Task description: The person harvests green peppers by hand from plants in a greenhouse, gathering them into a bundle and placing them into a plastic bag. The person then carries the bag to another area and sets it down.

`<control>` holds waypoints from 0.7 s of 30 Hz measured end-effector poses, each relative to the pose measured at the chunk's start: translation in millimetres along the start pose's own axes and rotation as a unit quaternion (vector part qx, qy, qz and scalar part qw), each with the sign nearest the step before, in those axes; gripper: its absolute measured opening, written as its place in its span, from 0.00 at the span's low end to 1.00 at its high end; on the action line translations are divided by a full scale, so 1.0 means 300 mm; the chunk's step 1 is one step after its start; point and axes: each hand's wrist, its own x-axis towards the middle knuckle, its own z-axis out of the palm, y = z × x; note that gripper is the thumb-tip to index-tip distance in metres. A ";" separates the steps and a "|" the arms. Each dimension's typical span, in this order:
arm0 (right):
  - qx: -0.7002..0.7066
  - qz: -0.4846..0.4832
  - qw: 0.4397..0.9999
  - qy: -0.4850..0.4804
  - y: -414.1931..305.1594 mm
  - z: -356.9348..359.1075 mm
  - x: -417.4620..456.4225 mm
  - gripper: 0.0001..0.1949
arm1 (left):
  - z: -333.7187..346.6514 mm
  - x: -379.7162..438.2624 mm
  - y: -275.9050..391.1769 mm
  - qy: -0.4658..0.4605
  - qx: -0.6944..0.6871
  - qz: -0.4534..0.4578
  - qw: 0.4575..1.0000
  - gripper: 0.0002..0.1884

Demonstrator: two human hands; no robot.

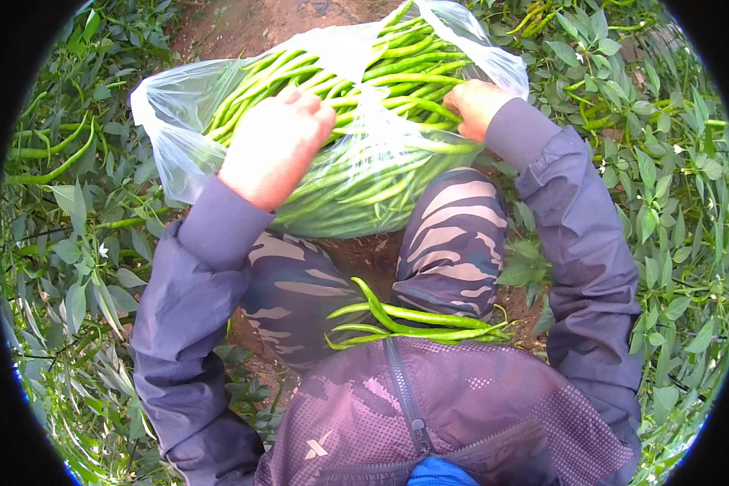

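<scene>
A translucent plastic bag (364, 219) lies before my knees, bulging with long green chili peppers (413, 64). Its mouth gapes, with one knotted or bunched handle (143, 106) at the left and another handle (510, 70) at the right. Over the left part of the heap is my left hand (279, 146), its back towards me and its fingers bent against the peppers; what they grip is hidden. At the right rim, the bent fingers of my right hand (475, 109) touch the pepper ends. Whether they hold peppers or the bag's edge cannot be made out.
Several loose green chili peppers (413, 322) rest across my lap, against my jacket (364, 389). Pepper plants (79, 243) with hanging fruit crowd the left side, and more plants (650, 200) stand close at the right. Bare brown soil (237, 27) shows beyond the bag.
</scene>
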 end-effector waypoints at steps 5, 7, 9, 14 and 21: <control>-0.051 0.084 0.982 0.161 0.112 0.137 0.063 0.10 | 0.095 0.061 0.091 0.053 0.043 0.050 0.996 0.08; -0.055 0.095 0.977 0.185 0.107 0.177 0.090 0.11 | 0.095 0.048 0.071 0.056 -0.005 0.017 0.998 0.06; 0.019 0.123 0.972 0.201 0.096 0.193 0.114 0.13 | 0.074 0.026 0.044 0.002 -0.099 -0.051 0.994 0.04; 0.189 0.135 0.928 0.290 0.111 0.210 0.137 0.12 | 0.070 -0.005 0.028 0.014 -0.035 -0.024 0.999 0.03; -0.013 0.129 0.987 0.090 0.051 0.100 0.024 0.12 | -0.020 -0.083 0.209 0.039 -0.199 -0.013 0.979 0.14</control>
